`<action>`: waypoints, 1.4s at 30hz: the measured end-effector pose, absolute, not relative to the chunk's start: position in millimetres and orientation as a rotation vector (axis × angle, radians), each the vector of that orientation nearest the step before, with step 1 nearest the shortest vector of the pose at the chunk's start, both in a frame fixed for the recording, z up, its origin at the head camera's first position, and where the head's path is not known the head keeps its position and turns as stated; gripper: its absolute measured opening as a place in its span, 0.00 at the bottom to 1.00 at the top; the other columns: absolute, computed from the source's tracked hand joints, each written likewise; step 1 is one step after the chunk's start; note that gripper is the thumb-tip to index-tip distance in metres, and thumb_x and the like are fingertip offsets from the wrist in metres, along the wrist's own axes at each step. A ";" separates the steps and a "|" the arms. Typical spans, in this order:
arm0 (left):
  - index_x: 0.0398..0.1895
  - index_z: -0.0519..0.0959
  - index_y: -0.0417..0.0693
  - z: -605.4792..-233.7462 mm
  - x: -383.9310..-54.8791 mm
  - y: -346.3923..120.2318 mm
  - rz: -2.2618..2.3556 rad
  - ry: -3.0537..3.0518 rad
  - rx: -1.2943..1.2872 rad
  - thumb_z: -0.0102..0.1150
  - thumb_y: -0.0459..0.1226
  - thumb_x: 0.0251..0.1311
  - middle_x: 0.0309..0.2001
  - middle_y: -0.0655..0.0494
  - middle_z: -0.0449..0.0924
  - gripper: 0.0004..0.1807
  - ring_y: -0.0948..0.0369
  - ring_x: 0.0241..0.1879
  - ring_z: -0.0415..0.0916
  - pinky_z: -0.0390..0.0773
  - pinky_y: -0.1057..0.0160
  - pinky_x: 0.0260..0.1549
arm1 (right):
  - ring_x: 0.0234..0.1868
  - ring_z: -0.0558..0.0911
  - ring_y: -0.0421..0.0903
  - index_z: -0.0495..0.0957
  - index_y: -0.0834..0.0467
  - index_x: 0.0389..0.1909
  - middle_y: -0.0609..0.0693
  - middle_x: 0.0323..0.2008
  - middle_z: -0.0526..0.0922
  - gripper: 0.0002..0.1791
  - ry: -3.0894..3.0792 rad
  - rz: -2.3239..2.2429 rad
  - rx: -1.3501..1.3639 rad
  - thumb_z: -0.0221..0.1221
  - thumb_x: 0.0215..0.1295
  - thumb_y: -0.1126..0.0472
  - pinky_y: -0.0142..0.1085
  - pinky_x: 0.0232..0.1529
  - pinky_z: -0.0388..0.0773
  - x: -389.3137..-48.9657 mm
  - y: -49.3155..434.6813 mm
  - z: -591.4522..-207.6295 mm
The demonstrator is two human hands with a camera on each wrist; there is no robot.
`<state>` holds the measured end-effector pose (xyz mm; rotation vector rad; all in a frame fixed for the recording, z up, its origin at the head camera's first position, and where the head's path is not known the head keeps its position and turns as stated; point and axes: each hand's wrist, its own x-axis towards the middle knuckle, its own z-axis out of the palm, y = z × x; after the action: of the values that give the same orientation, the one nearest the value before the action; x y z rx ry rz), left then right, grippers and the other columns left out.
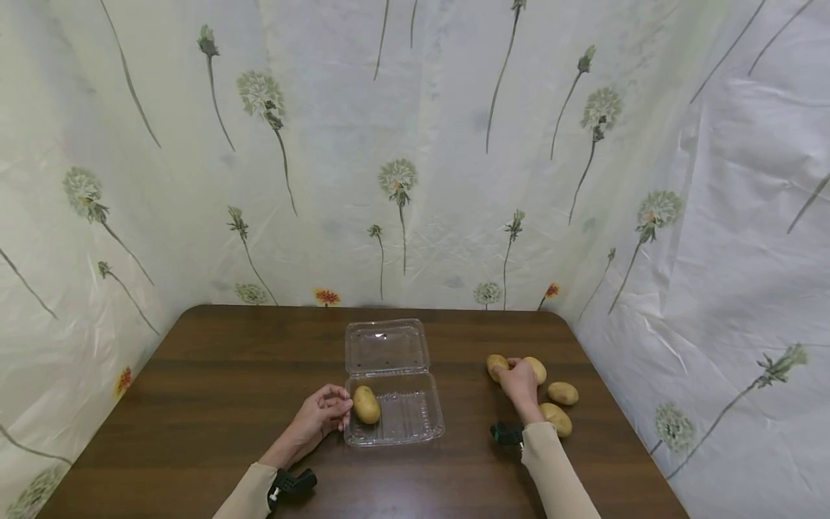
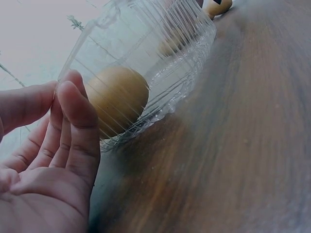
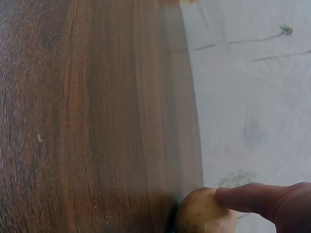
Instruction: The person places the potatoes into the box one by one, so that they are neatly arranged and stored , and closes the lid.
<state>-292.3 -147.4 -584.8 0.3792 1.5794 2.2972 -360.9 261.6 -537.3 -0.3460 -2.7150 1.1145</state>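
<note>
A clear plastic clamshell container (image 1: 415,431) lies with its lid (image 1: 387,347) folded back on the table. Inside its base, near the left wall, sits a potato (image 1: 366,405). My left hand (image 1: 318,419) pinches the container's left rim between thumb and fingers, as the left wrist view (image 2: 58,141) shows close up. To the right, my right hand (image 1: 521,386) grips another potato (image 1: 496,366), its thumb (image 3: 248,198) pressed on the skin; the far fingers are mostly hidden. A second potato (image 1: 536,369) lies just right of that hand, partly covered by it.
Two more potatoes lie at the right, one (image 1: 563,393) near the table's side edge and one (image 1: 558,418) beside the right wrist. The brown wooden table (image 1: 259,360) is bordered by a flower-patterned curtain (image 1: 454,180) at the back and sides.
</note>
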 end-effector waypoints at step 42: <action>0.44 0.67 0.44 -585.7 -292.7 -147.6 2.285 1.614 0.351 0.52 0.31 0.68 0.28 0.60 0.78 0.07 0.65 0.26 0.75 0.75 0.68 0.27 | 0.44 0.79 0.59 0.79 0.69 0.46 0.66 0.46 0.82 0.26 -2.761 1.133 -0.419 0.61 0.59 0.49 0.48 0.43 0.75 -358.6 258.6 -537.8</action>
<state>-292.7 -147.6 -585.7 0.3513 1.6141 2.2850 -358.6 258.6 -537.8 -0.4190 -2.7607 1.1333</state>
